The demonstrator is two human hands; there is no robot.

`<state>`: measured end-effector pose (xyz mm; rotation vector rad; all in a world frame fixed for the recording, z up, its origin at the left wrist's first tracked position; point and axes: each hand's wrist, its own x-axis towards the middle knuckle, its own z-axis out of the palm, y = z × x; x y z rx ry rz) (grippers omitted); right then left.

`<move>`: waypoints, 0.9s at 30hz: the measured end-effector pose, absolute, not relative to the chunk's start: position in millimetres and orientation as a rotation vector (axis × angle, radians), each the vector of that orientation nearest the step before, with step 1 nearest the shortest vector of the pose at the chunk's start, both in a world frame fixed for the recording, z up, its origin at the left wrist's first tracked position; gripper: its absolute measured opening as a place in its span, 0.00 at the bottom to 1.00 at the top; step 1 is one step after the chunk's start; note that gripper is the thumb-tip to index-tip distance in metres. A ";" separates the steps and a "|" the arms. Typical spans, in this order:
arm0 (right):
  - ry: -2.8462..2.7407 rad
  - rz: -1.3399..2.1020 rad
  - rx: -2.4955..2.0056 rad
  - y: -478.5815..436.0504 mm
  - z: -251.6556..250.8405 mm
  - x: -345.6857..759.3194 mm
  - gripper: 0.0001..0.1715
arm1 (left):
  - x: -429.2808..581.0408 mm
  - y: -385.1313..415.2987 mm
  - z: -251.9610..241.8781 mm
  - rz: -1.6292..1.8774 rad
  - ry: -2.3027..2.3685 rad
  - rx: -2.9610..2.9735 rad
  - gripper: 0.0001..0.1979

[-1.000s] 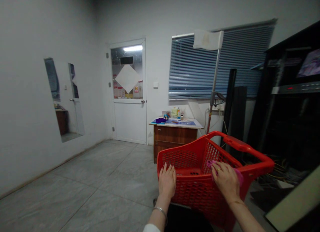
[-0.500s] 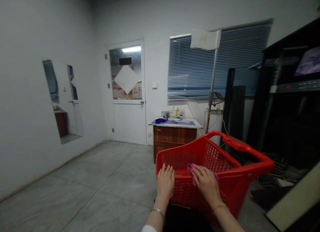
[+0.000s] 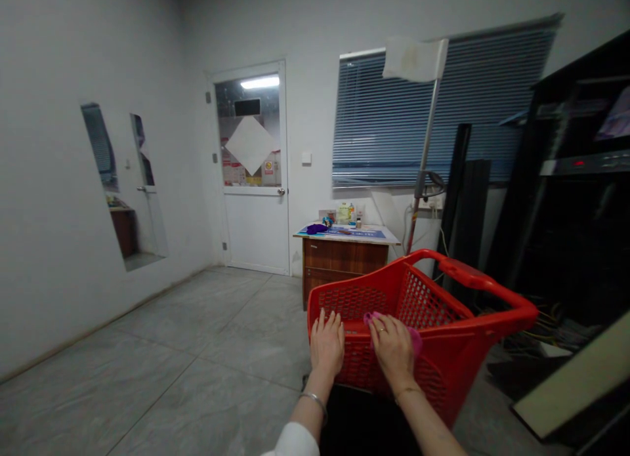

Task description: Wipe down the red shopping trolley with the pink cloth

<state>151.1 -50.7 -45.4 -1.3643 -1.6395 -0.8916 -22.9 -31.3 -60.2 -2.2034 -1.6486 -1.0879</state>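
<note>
A red plastic shopping cart [image 3: 455,354] with pierced side walls stands right in front of me. My left hand [image 3: 326,344] lies over the near rim at the cart's left corner, fingers hooked across the edge. Further right along the same rim, my right hand [image 3: 394,348] presses a pink cloth [image 3: 416,341] against the plastic. Parts of the cloth stick out on both sides of that hand; the rest is hidden beneath the palm and fingers. The cart's red handle [image 3: 467,273] is on its far right side.
A wooden desk [image 3: 344,254] behind the cart carries bottles and a purple cloth [image 3: 316,229]. A white door [image 3: 256,229] is at the back, and a mirror [image 3: 125,187] on the left wall. Dark panels [image 3: 475,213], a pole and a pale board [image 3: 571,384] stand or lie right.
My right hand has slid left along the rim with the pink cloth, closer to my left hand. The left hand stays at the corner. My view has tilted slightly down.
</note>
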 end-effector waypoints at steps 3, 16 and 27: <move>-1.656 -0.877 -1.332 -48.0 -51.2 112.7 0.13 | -27.1 -28.3 -61.6 -1.088 -1.614 -2.199 0.20; -1.641 -1.053 -1.387 -59.4 -18.1 258.9 0.15 | -25.8 -23.3 -58.0 -1.055 -1.629 -2.203 0.19; -1.615 -0.867 -1.329 -45.7 -48.1 105.9 0.13 | -28.0 -24.9 -59.1 -1.020 -1.631 -2.170 0.19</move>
